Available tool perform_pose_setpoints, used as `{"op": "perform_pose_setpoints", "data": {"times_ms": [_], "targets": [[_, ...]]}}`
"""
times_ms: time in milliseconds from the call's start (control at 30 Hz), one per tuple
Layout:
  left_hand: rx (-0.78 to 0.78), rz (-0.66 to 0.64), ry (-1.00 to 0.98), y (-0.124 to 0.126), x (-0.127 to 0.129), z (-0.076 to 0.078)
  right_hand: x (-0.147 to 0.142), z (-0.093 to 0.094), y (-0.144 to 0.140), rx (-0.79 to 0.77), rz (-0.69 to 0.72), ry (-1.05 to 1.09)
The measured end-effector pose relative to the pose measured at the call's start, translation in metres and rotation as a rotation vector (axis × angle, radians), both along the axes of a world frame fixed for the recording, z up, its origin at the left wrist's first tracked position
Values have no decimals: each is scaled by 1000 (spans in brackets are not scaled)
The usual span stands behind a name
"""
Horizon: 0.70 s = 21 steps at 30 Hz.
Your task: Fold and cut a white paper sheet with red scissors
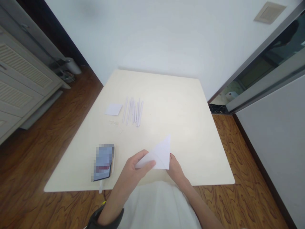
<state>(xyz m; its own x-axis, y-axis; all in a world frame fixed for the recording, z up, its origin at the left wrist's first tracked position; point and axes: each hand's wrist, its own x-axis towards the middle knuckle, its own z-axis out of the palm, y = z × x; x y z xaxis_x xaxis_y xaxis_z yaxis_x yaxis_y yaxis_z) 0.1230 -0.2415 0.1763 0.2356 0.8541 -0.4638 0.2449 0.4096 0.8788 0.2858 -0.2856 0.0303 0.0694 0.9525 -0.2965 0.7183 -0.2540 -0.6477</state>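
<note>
Right now the counter (181, 105) carries everything, pale and square, with its far edge against the wall. On it, near the front edge and just right of the middle, is the paper triangle (160, 155) I am folding, its tip pointing away from me toward the far right corner. My left hand (133, 170) pinches the triangle's lower left corner between thumb and fingers, lifting that side a little. My right hand (175, 170) presses down at the lower right corner, fingers together on the sheet; most of them are hidden behind the paper. I judge the step to be a fold in progress: one diagonal crease is made and I am lining up the next. The next move calls for matching the edges cleanly before I flatten the crease, with the right hand holding the sheet from sliding.

Near the front left corner lies a phone (103, 162). Toward the far left sits a row of thin rolled paper sticks (133, 111), and just left of them a small square sheet (113, 109). A few tiny scraps (115, 122) lie in front of that.
</note>
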Motion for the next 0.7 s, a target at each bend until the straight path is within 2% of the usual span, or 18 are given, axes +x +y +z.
{"op": "perform_pose_setpoints", "data": {"times_ms": [100,233,433,533,700], "targets": [[28,-22,5,1,-2,-5,1,13,4,6,-2,247],[54,-48,3,3,-4,-16,5,40,9,41,-8,549],[75,-124,6,0,-4,-24,11,81,12,26,11,858],[122,-145,26,-2,-3,-29,14,90,10,20,-25,936],[165,-139,49,-4,-4,-40,16,93,7,-39,-85,1026]]}}
